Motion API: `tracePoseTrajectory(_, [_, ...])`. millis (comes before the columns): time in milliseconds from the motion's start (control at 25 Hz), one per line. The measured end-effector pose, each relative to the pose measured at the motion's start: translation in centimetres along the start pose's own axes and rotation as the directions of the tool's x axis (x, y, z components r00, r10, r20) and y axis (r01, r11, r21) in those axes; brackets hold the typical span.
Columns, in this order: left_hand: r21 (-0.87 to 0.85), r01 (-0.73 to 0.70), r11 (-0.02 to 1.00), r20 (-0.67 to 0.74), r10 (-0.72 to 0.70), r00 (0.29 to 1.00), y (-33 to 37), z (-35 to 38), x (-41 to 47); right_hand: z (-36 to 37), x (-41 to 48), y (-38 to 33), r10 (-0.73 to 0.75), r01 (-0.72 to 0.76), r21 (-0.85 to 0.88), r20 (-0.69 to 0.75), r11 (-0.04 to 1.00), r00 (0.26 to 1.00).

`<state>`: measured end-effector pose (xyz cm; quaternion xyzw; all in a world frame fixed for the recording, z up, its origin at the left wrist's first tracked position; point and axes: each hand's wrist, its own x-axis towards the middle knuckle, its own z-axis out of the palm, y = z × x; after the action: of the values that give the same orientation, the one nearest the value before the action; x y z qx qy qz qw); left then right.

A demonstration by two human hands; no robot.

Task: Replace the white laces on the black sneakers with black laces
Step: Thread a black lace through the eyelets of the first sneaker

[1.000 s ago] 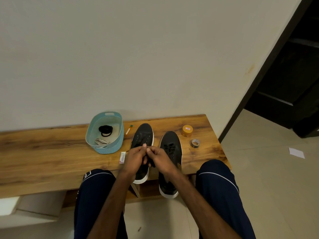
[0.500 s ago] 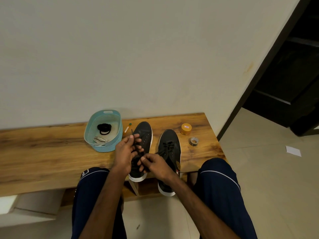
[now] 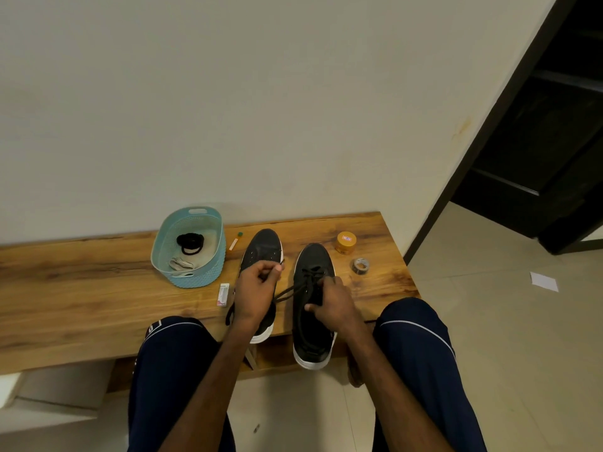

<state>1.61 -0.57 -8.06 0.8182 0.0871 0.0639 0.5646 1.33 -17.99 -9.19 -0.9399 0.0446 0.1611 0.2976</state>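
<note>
The left hand (image 3: 256, 290) has its fingers curled, thumb and forefinger pinching a black lace (image 3: 290, 292) that runs across to the right black white-soled sneaker (image 3: 313, 340). The right hand (image 3: 334, 303) grips that sneaker, fingers curled over its lacing and thumb on its inner side. The left black sneaker (image 3: 262, 247) lies under the left hand. Both heels overhang the front edge of the wooden bench (image 3: 81, 298). Nearer the back edge sit a teal plastic basket (image 3: 199, 278) holding white laces (image 3: 181, 264), an orange round jar (image 3: 346, 243) and a grey tape roll (image 3: 360, 266).
</note>
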Motion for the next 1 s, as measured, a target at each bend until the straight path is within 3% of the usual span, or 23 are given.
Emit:
tracePoseTrajectory(120, [0.202, -0.090, 0.975, 0.061, 0.079, 0.995, -0.4, 1.3, -0.7, 1.5, -0.5, 0.5, -0.086, 0.081, -0.049, -0.111, 0.995, 0.990])
tracePoseTrajectory(280, [0.348, -0.152, 0.925, 0.084, 0.130, 0.988, 0.2, 2.6, -1.3, 1.7, -0.6, 1.5, -0.019, 0.056, 0.144, -0.245, 0.988, 0.969])
tracePoseTrajectory(560, [0.480, -0.192, 0.856, 0.197, 0.108, 0.975, 0.1, 5.5, -1.3, 1.3, 0.3, 3.2, 0.170, -0.074, 0.544, -0.127, 0.836, 0.977])
tracePoseTrajectory(1000, [0.642, -0.196, 0.741, 0.157, 0.123, 0.980, 0.2, 7.5, -0.9, 1.6, 0.7, 3.9, 0.162, -0.075, 0.619, -0.085, 0.782, 0.983])
